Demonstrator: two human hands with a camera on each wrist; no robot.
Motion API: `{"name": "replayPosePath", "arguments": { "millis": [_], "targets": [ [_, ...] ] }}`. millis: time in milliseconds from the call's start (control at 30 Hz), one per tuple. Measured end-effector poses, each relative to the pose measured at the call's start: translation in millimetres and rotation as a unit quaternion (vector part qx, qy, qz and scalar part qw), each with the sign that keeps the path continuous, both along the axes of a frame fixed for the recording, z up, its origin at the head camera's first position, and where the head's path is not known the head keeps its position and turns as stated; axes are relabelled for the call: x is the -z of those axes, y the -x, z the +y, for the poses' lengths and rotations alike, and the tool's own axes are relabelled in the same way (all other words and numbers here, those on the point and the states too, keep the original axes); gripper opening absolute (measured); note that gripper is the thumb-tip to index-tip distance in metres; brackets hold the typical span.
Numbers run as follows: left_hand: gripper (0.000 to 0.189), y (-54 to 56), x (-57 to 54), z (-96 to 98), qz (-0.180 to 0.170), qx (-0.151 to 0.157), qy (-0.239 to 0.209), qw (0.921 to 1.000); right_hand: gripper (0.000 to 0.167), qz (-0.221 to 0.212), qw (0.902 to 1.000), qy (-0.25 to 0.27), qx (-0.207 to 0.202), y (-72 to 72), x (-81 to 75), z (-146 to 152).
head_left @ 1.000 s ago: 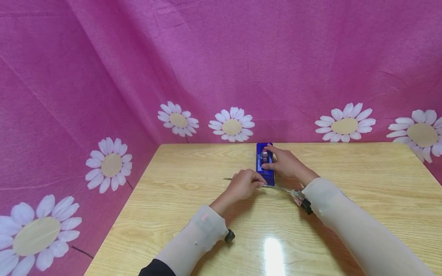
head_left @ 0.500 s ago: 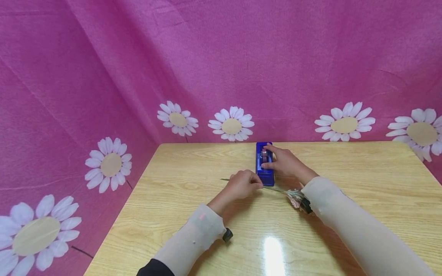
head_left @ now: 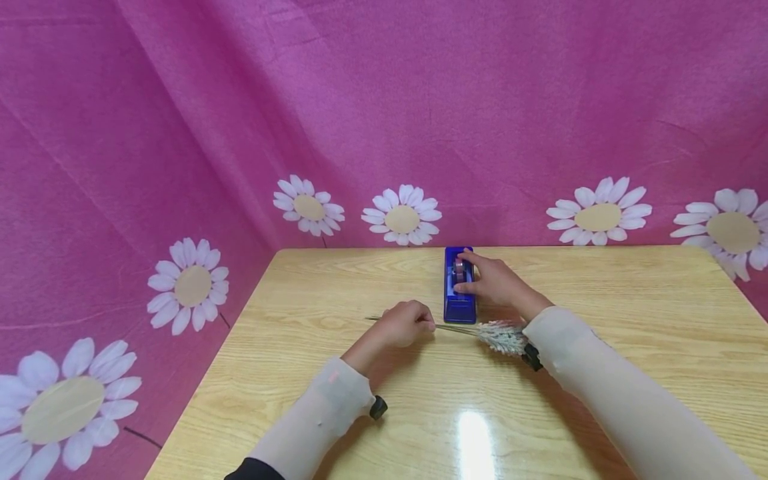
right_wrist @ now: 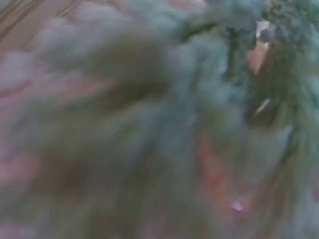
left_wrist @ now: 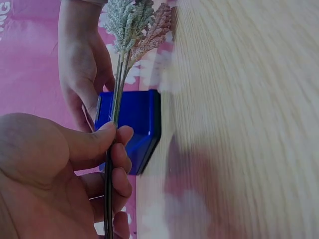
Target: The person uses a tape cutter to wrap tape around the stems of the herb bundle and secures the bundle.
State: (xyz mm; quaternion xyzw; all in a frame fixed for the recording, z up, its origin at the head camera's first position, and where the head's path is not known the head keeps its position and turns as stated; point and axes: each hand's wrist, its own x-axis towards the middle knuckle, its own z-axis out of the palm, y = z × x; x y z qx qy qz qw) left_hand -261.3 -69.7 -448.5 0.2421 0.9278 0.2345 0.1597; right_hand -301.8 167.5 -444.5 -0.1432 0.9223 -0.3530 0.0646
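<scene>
My left hand (head_left: 408,323) pinches a thin bunch of artificial flower stems (left_wrist: 118,94) between thumb and curled fingers. The stem ends stick out to the left, while the fluffy heads (head_left: 503,337), pale green with some dusty pink, point right beneath my right wrist. Just beyond the stems stands a blue tape dispenser (head_left: 460,312), with a tape roll (head_left: 459,270) in it. My right hand (head_left: 495,283) grips the dispenser from the right, thumb and fingers spread along the roll. Blurred flower heads (right_wrist: 174,114) fill the right wrist view and hide that hand.
A light wood table (head_left: 600,400) carries everything. Behind it and along its left side hangs a pink cloth (head_left: 480,120) printed with white daisies. The dispenser stands near the table's back edge.
My left hand has drawn the stems leftward, away from the dispenser's front. The bunch has turned, with pale heads now showing where pink ones showed. My right hand has stayed on the dispenser.
</scene>
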Motion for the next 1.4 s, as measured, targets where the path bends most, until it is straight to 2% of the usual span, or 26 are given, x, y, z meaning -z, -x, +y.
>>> {"name": "replayPosePath", "arguments": {
  "millis": [467, 700, 800, 1000, 1233, 1400],
  "targets": [
    [0.017, -10.6, -1.2, -56.5, -0.059, -0.019, -0.073, 0.9954, 0.078, -0.003, 1.0, -0.003, 0.001, 2.4, 2.9, 1],
    [0.014, -13.8, -0.9, -86.0, -0.085, -0.045, -0.093, 0.991, 0.078, -0.002, 1.0, -0.005, 0.006, 3.0, 3.3, 2],
    [0.014, -14.1, -0.3, -96.3, -0.102, -0.06, -0.109, 0.9869, 0.077, 0.005, 1.0, -0.007, 0.003, 3.4, 4.1, 2],
    [0.015, -15.2, -1.1, -114.4, -0.146, -0.1, -0.161, 0.9709, 0.076, 0.021, 0.9997, -0.009, -0.005, 3.3, 4.8, 2],
    [0.014, -14.2, -5.7, -135.7, -0.127, -0.119, -0.145, 0.974, 0.075, 0.021, 0.9997, -0.014, -0.002, 5.3, 6.3, 3],
    [0.015, -14.0, -8.5, -145.3, -0.121, -0.128, -0.151, 0.9726, 0.075, 0.019, 0.9997, -0.015, 0.0, 5.0, 5.2, 2]
  ]
}}
